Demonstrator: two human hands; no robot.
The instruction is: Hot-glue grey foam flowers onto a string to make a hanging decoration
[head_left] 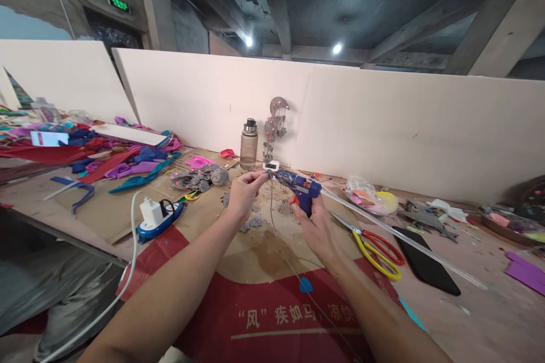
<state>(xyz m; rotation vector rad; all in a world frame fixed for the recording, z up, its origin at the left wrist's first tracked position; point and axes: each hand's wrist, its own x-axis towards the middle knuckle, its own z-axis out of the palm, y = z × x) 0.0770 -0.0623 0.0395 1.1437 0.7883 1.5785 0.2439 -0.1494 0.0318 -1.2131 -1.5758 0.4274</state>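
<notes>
Head view: an upright white board (pixel 204 102) bounds the far side of the pinkish surface (pixel 489 317), and the near-left edge slants down beside a blue-and-white power strip (pixel 159 226). Between the 2 forearms, room opens over a red-and-brown printed sheet (pixel 259 264), crossed by a thin grey cord (pixel 273 212). Room on the right is tighter: red-and-yellow-handled scissors (pixel 378 254) and a black rectangular phone (pixel 426 261) lie near the right forearm, and a long translucent rod (pixel 395 226) slants out from the gun's rear, crossing the phone in this view. A translucent grey-brown bottle (pixel 248 148) stands just beyond the left hand (pixel 246 195).

The right hand (pixel 313 221) is clamped around the handle of a blue plastic glue gun (pixel 303 187). The left hand's fingertips are pinched together on a small grey piece (pixel 268 173), directly before the nozzle; whether they touch, I cannot tell.
</notes>
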